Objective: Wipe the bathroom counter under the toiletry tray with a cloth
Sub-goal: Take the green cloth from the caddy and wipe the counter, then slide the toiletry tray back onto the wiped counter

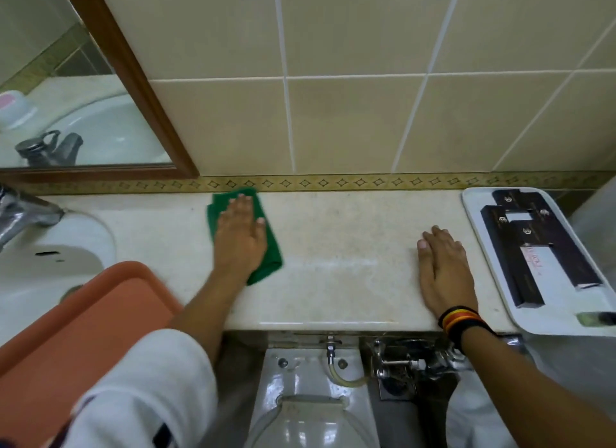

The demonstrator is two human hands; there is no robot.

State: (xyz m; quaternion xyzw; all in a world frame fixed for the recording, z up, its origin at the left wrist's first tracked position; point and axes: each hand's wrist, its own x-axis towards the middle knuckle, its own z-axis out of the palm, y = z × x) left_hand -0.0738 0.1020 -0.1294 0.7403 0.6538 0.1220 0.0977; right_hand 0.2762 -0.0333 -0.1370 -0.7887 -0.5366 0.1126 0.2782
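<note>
A green cloth (266,257) lies flat on the beige stone counter (340,247), close to the back wall. My left hand (240,234) presses palm-down on the cloth with fingers together, covering most of it. My right hand (445,267) rests flat on the bare counter further right, fingers straight, holding nothing. A white toiletry tray (546,297) with several black boxes sits at the counter's right end, just right of my right hand and not touched by it.
A white sink (50,257) with a chrome tap (23,214) is at the left. An orange tray (73,327) overlaps the sink's front. A toilet (310,397) and chrome flush valve (410,361) stand below the counter's front edge. A wood-framed mirror (133,80) hangs on the tiled wall.
</note>
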